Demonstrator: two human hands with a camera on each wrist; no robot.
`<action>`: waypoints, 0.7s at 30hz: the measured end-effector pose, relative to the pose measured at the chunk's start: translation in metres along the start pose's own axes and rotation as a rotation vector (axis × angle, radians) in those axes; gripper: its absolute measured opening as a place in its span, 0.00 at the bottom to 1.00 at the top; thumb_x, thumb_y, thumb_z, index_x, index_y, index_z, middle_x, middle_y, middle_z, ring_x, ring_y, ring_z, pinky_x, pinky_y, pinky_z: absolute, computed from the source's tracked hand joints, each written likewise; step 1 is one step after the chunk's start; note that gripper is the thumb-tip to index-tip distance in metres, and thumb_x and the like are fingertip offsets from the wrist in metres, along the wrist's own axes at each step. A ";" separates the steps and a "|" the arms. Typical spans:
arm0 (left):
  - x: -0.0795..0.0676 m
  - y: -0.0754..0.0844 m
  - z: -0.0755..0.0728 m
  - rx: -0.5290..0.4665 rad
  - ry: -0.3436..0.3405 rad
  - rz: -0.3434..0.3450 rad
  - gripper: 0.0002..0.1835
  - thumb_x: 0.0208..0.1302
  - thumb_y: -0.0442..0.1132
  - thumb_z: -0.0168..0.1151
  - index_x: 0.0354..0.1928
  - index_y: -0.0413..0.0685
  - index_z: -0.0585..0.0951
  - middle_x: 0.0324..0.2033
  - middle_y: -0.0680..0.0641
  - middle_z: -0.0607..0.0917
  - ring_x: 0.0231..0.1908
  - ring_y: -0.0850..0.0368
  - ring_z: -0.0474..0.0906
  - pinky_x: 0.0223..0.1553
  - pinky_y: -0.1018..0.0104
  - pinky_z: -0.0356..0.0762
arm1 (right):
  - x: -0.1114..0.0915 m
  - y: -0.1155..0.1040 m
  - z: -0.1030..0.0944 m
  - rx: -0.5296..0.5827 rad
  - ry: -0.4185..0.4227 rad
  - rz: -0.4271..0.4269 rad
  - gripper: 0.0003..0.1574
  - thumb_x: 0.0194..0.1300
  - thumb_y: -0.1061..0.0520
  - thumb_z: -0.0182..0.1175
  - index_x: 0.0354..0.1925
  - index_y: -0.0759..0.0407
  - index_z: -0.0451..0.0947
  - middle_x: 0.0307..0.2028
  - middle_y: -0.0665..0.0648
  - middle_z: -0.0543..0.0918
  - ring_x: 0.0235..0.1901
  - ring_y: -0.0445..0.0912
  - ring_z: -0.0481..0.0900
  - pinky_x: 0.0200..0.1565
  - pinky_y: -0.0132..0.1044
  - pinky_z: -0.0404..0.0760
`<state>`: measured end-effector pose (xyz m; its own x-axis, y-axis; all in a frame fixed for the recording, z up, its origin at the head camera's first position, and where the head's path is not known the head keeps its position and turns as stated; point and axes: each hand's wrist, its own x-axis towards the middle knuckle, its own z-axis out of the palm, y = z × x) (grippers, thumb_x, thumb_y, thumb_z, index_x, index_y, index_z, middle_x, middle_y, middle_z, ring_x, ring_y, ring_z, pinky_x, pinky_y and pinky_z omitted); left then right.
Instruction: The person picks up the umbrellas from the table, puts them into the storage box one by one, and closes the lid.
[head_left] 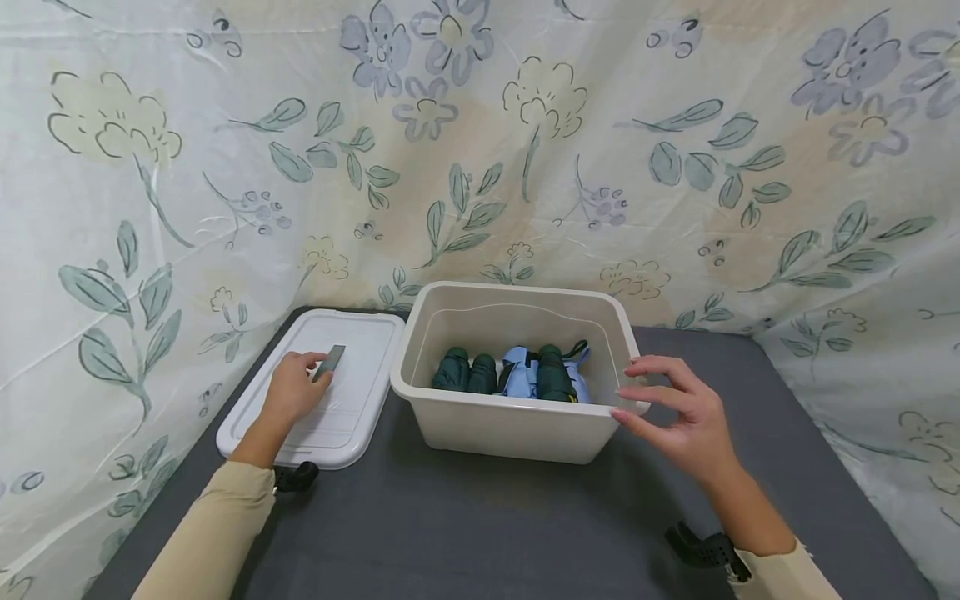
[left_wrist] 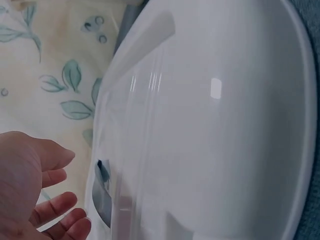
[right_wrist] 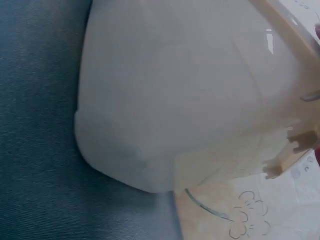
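Observation:
A white lid [head_left: 360,350] lies flat at the left, with a grey strip-like handle [left_wrist: 102,195] standing up from it. My left hand [head_left: 295,387] is over the lid, its loosely bent fingers right beside this handle; the left wrist view shows a gap between thumb and fingers. At the middle back stands an open beige plastic bin [head_left: 517,433]. My right hand [head_left: 690,417] is at its front right corner, thumb at the front rim and slightly bent fingers spread along the right rim. Inside lie dark green rolled bundles [head_left: 452,369] and a light blue folded item [head_left: 519,371].
A dark grey cloth [head_left: 480,533] covers the table. Flower-printed sheets [head_left: 480,167] hang close behind the bin and along both sides. The lid's right edge sits close to the bin's left side.

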<state>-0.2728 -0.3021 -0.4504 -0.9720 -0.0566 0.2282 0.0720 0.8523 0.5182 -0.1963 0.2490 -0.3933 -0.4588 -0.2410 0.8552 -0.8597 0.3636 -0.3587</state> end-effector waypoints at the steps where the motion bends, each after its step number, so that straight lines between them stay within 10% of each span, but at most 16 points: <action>1: 0.001 -0.001 0.001 0.005 -0.003 -0.003 0.23 0.67 0.36 0.62 0.60 0.28 0.79 0.46 0.26 0.79 0.45 0.33 0.78 0.46 0.42 0.77 | -0.001 0.000 0.001 -0.009 0.008 -0.012 0.20 0.55 0.46 0.79 0.35 0.62 0.90 0.45 0.68 0.84 0.56 0.48 0.79 0.65 0.28 0.74; 21: 0.013 -0.008 0.008 0.052 -0.068 -0.047 0.27 0.66 0.38 0.61 0.64 0.27 0.76 0.51 0.22 0.76 0.49 0.30 0.76 0.48 0.40 0.77 | -0.007 -0.023 0.018 0.039 0.172 -0.088 0.21 0.57 0.51 0.77 0.31 0.71 0.89 0.40 0.74 0.79 0.51 0.51 0.81 0.66 0.32 0.76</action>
<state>-0.2879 -0.3058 -0.4581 -0.9871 -0.0629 0.1471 0.0161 0.8755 0.4829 -0.1777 0.2260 -0.3978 -0.3389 -0.1116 0.9342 -0.9046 0.3116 -0.2910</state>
